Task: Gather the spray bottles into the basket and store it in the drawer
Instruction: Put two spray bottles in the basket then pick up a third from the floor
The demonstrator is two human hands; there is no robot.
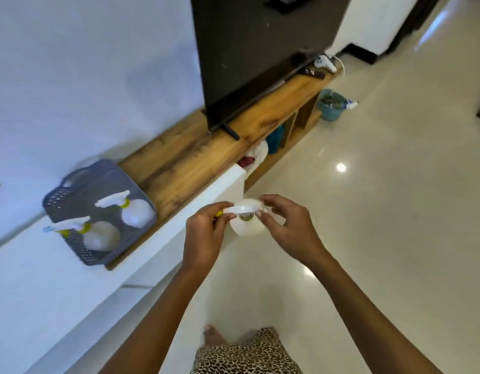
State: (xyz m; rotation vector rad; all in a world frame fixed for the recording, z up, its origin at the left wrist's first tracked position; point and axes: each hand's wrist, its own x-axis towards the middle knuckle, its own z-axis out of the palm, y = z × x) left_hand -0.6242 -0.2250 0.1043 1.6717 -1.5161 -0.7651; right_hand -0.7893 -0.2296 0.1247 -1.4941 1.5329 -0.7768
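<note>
A grey perforated basket (69, 197) sits on the wooden top of the TV stand at the left. Two white spray bottles with yellow collars stand in it, one nearer me (98, 237) and one farther back (137, 215). A third white spray bottle (247, 229) hangs over the floor in front of the stand. My left hand (205, 233) pinches its white trigger head. My right hand (287, 228) holds the other side of the head, fingers curled around the bottle's shoulder. The drawer is not visibly open in this view.
A long wooden TV stand (190, 155) with white fronts runs along the white wall. A large dark TV (257, 58) stands on it. A teal bin (332, 105) sits on the glossy tiled floor (395, 211) at the stand's far end. Open shelves hold teal and white items.
</note>
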